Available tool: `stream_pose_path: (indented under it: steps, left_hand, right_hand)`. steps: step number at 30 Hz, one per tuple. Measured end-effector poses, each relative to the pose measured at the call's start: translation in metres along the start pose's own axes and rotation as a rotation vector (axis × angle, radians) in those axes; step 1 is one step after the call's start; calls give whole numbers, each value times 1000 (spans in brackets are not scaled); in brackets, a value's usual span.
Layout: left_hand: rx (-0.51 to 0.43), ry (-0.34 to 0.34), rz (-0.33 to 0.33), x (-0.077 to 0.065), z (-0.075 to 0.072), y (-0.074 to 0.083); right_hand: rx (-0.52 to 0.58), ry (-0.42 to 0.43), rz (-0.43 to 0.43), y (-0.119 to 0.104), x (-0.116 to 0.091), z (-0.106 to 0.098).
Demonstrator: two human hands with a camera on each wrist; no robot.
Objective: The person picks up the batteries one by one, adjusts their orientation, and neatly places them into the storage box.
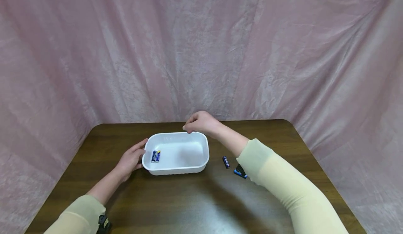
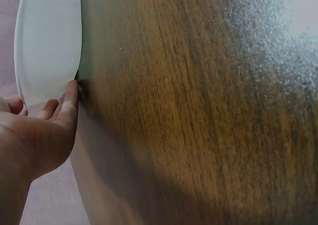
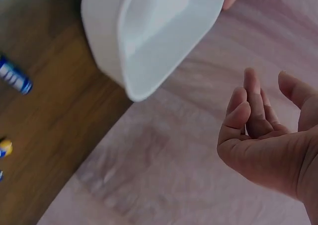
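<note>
A white plastic basin (image 1: pixel 176 171) stands on the table. Inside it, near its left end, two small blue batteries, one dark (image 1: pixel 153 156) and one yellow-tipped (image 1: pixel 158 156), lie side by side. My left hand (image 1: pixel 130 160) touches the outside of the basin's left end. In the left wrist view its fingers (image 2: pixel 71 101) rest along the outer wall with a digit near the rim. Above the basin's far right corner is my right hand (image 1: pixel 203 122). Seen in the right wrist view, its fingers and thumb are bent loosely and apart, with nothing between them.
Right of the basin a dark blue battery (image 1: pixel 226 162) lies on the brown wooden table (image 1: pixel 163 199). Closer to my right sleeve (image 1: pixel 256 157) is a lighter blue battery (image 1: pixel 240 174), partly covered. A pink curtain (image 1: pixel 195 52) hangs behind the table.
</note>
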State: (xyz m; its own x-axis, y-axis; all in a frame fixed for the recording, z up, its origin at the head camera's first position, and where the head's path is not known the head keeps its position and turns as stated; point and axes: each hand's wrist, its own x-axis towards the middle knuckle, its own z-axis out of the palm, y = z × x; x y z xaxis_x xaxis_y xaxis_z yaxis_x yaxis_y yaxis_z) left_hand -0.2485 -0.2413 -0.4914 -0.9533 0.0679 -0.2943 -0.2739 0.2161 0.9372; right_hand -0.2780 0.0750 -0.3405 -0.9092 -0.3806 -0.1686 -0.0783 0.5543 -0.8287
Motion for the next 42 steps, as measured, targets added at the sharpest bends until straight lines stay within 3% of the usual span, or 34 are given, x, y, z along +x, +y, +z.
stream_pose_path:
  steps: [16,26,42]
  left_hand:
    - [16,-37,-9,1,-7,-5]
    - [19,-61,4,2,-10,-17]
    - [-2,-73,45,6,-9,-11]
  right_hand:
    - [-5,122,101,37,-42,-71]
    - [8,167,155,65,-63,-104]
    - [-71,222,192,86,-87,-138]
